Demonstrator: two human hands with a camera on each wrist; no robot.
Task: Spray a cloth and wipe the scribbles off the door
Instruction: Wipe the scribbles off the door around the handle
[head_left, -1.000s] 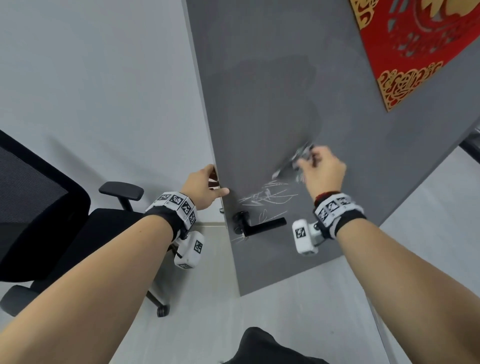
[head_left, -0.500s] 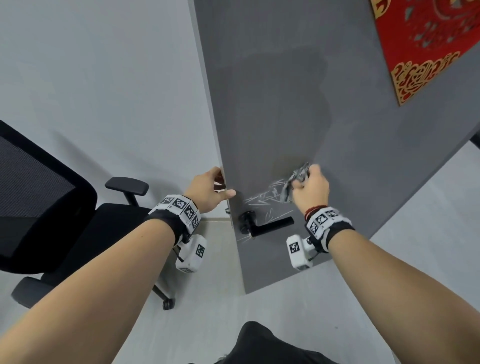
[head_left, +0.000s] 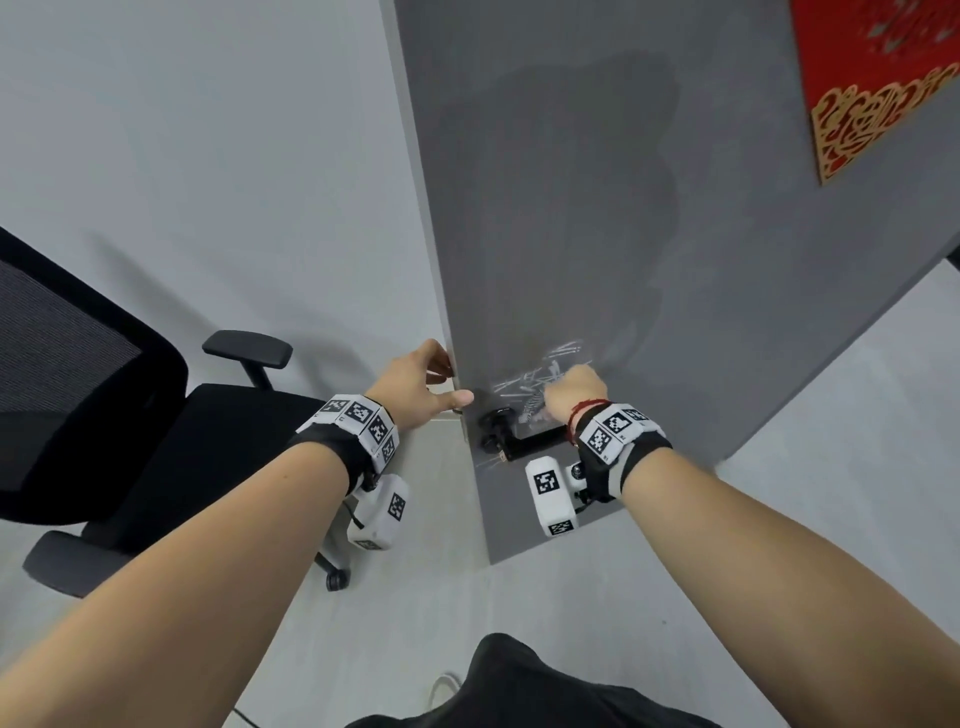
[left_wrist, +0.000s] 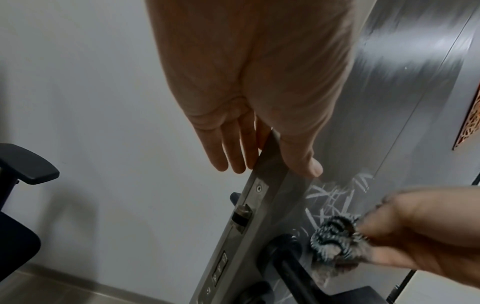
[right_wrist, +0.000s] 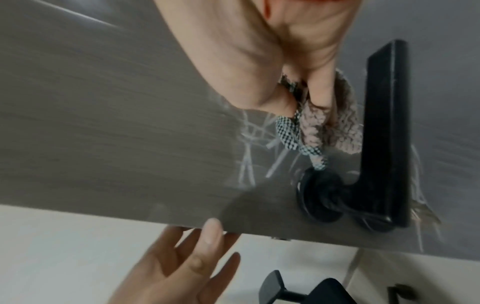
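The grey door (head_left: 623, 208) stands ajar, with white scribbles (head_left: 540, 371) just above its black lever handle (head_left: 519, 441). My right hand (head_left: 576, 389) grips a bunched checked cloth (head_left: 532, 405) and presses it on the lower scribbles beside the handle's round base. The right wrist view shows the cloth (right_wrist: 324, 123) squeezed between thumb and fingers, next to the lever handle (right_wrist: 384, 133). My left hand (head_left: 426, 384) holds the door's edge above the latch, thumb on the front face, fingers (left_wrist: 233, 148) straight behind it. A darker damp patch spreads over the door above the scribbles.
A black office chair (head_left: 104, 415) with an armrest (head_left: 247, 351) stands to the left against the white wall. A red and gold paper decoration (head_left: 872, 78) hangs on the door's upper right. Pale floor lies below, and my dark trouser leg (head_left: 519, 686) shows at the bottom.
My right hand has swept the cloth down and to the left across the scribbles, ending close to the handle. My left hand has kept its hold on the door's edge.
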